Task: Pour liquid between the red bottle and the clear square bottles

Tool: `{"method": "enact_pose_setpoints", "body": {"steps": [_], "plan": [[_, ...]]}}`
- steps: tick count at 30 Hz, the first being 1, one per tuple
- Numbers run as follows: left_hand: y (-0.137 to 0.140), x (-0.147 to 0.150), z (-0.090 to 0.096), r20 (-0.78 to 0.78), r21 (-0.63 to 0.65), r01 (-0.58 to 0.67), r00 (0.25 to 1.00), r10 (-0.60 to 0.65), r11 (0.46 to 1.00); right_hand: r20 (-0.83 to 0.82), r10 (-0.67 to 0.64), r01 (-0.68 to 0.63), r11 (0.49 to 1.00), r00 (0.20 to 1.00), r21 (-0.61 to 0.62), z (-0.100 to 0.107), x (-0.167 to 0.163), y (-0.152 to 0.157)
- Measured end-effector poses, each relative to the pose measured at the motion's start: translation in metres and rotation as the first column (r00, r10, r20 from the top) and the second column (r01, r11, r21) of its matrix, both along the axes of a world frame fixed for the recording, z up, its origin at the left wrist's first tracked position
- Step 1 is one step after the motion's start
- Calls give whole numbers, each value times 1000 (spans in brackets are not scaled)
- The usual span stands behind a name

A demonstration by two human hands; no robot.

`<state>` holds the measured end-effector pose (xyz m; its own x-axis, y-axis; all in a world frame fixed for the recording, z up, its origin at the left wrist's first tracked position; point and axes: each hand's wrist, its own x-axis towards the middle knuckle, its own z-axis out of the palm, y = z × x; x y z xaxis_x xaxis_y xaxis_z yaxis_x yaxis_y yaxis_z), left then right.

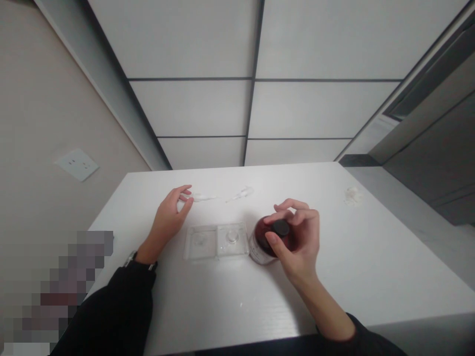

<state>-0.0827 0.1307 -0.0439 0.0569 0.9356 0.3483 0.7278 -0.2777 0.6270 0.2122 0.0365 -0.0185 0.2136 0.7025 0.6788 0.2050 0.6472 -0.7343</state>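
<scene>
A white table (208, 301) holds a brown bottle (261, 237), its black cap (281, 227) clasped between the right hand's (302, 237) thumb and fingers. Between the hands, just left of the bottle, lies a clear two-part case (200, 249); the left hand (170, 212), well apart, has fingertips at a clear dropper (203, 197), though I cannot tell whether it grips.

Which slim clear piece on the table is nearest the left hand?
The leftmost slim clear piece, by the left hand; the other piece lies farther right.
</scene>
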Motion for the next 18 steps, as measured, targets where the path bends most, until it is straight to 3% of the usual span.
{"method": "enact_pose_setpoints", "body": {"steps": [5,9,13,16,18], "plan": [[1,0,-2,3,3,2,1000,-2,1000,85,-11,12,1000,996,-11,0,-1,0],[1,0,-1,6,3,5,1000,-5,1000,-8,9,-10,1000,1000,-6,-1,1,-1],[0,1,-1,8,-3,10,1000,-10,1000,159,-28,28,1000,987,6,0,3,-2],[0,1,-1,10,-5,9,1000,-9,1000,24,20,-20,1000,1000,7,0,3,-3],[0,1,0,11,-5,8,1000,-8,1000,17,38,-39,999,999,21,0,3,-3]]}}
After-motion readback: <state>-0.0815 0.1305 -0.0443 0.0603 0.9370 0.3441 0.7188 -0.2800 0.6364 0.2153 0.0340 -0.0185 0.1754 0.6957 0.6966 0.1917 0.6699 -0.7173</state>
